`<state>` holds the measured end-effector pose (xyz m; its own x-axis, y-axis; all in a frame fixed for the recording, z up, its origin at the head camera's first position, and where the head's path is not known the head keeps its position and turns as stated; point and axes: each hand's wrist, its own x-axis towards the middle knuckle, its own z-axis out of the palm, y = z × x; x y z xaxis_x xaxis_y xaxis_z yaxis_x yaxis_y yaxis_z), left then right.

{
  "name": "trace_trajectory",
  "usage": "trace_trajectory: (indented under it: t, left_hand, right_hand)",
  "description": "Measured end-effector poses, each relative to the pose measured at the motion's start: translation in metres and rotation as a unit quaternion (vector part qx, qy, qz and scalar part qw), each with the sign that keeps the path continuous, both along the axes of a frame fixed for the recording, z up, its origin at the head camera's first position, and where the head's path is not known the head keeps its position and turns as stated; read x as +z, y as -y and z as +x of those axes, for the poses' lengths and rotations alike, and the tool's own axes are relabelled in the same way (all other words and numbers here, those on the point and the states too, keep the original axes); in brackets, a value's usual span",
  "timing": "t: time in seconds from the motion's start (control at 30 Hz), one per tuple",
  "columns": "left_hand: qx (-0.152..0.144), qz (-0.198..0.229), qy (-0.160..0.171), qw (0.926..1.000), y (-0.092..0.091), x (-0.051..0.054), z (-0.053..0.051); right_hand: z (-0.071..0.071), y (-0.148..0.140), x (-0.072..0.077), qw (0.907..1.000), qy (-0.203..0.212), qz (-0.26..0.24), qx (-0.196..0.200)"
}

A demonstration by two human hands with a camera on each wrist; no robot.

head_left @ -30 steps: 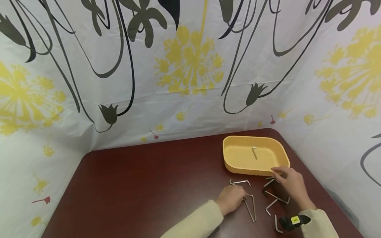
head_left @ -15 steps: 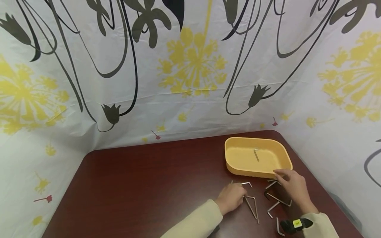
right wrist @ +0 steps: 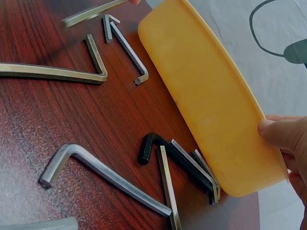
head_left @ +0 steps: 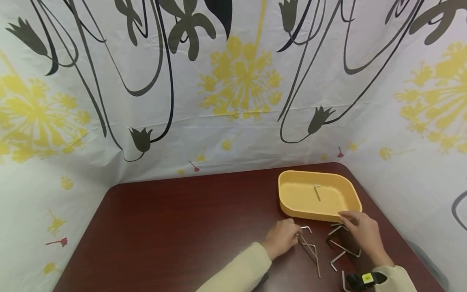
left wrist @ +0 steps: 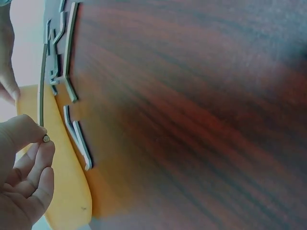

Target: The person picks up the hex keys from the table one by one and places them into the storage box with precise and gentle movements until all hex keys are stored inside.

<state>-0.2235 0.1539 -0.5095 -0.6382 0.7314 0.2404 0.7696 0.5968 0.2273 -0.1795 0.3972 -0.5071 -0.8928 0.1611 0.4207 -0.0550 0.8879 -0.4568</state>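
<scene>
My left hand (head_left: 282,237) pinches a hex key (left wrist: 41,86) near one end between thumb and fingertips, just above the table. In the right wrist view this hex key (right wrist: 93,13) slants across the top edge with a shadow below it. A yellow tray (head_left: 297,198) stands at the back right, with one small hex key (head_left: 317,193) inside. My right hand (head_left: 365,233) grips the tray's near right rim, thumb on the outer wall. Several loose hex keys lie in front of the tray, among them a black one (right wrist: 180,163) and a large silver one (right wrist: 112,179).
The dark red-brown table (head_left: 189,227) extends far to the left. A white patterned cloth (head_left: 219,142) hangs along its back and sides. A large hex key (right wrist: 53,72) and two smaller ones (right wrist: 127,50) lie between the hands. A black strap (head_left: 366,280) circles the right wrist.
My left hand has lifted its hex key off the table, and the key's angle has shifted across the one lying below. The right hand keeps its hold on the tray rim.
</scene>
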Motion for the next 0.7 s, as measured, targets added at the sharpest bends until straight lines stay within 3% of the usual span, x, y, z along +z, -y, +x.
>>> trace_trajectory:
  t: [0.53, 0.7]
  left_hand:
    - [0.007, 0.060, -0.008, 0.9982, 0.007, 0.020, -0.025]
    - [0.011, 0.078, 0.014, 0.9968, 0.008, 0.026, -0.032]
  right_hand:
    - [-0.002, 0.000, 0.003, 0.9998, -0.006, 0.014, 0.011]
    - [-0.002, 0.001, 0.003, 0.9999, -0.005, 0.014, 0.007]
